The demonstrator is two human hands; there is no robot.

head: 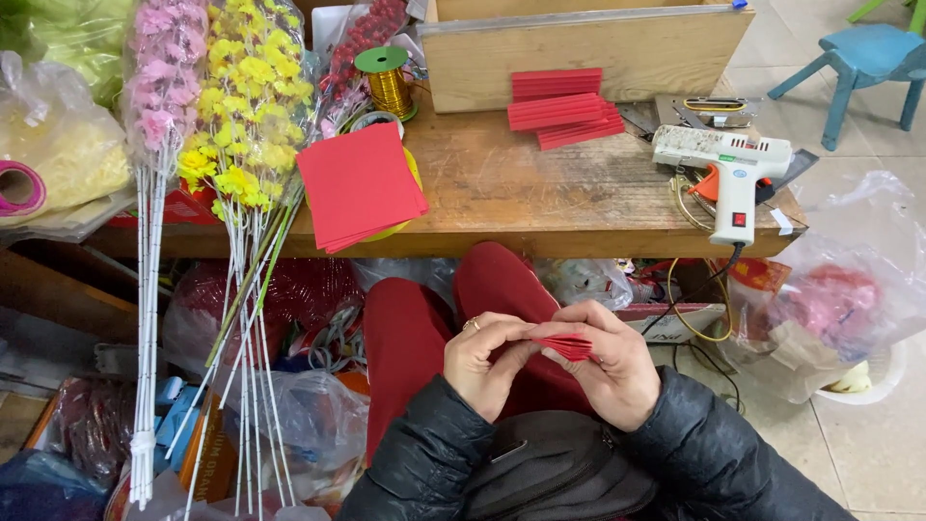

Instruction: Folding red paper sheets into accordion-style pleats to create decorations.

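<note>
Because the folded red paper (567, 345) looks thin, light and easily creased, both hands (487, 359) (610, 365) pinch its edges in a fingertip grip.

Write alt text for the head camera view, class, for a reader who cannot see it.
Two hands, left hand and right hand, pinch a folded red paper above a lap in red trousers. Ahead, a wooden bench holds a stack of red sheets, folded red strips, a white glue gun and a gold wire spool. Pink and yellow artificial flowers lean at left.
</note>
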